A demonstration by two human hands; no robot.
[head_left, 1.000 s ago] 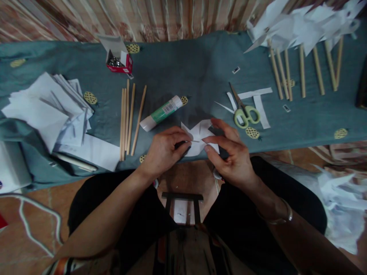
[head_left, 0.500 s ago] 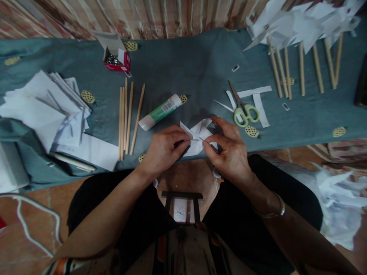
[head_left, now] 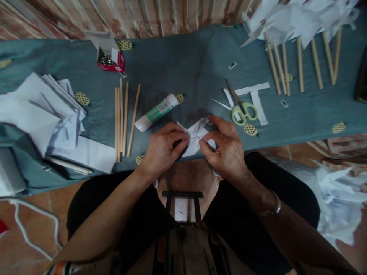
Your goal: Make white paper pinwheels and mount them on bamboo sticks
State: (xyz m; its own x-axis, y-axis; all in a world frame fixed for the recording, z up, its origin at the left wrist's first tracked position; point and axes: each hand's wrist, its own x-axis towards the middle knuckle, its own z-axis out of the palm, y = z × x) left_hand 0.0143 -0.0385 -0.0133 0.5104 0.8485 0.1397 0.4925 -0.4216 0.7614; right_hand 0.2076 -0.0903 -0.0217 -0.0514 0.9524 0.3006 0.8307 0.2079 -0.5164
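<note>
A white folded paper pinwheel [head_left: 197,134] lies at the near edge of the teal cloth-covered table [head_left: 183,72]. My left hand [head_left: 162,151] pinches its left side, thumb and fingers closed on the paper. My right hand [head_left: 226,149] pinches the right side near the centre, fingers curled over a flap. A thin pin-like line shows between the two hands; I cannot make it out clearly. A green and white glue stick [head_left: 156,112] lies just beyond my left hand.
Green-handled scissors [head_left: 241,109] lie on paper strips at the right. Several wooden sticks [head_left: 122,114] lie left of the glue. A red box of pins [head_left: 110,61] stands at the back left. Paper squares [head_left: 43,110] pile at the left; finished pinwheels on sticks [head_left: 298,34] at the back right.
My right hand has closed in toward the pinwheel's centre, bringing a flap inward. The view has drifted slightly, so the table items sit a little further left.
</note>
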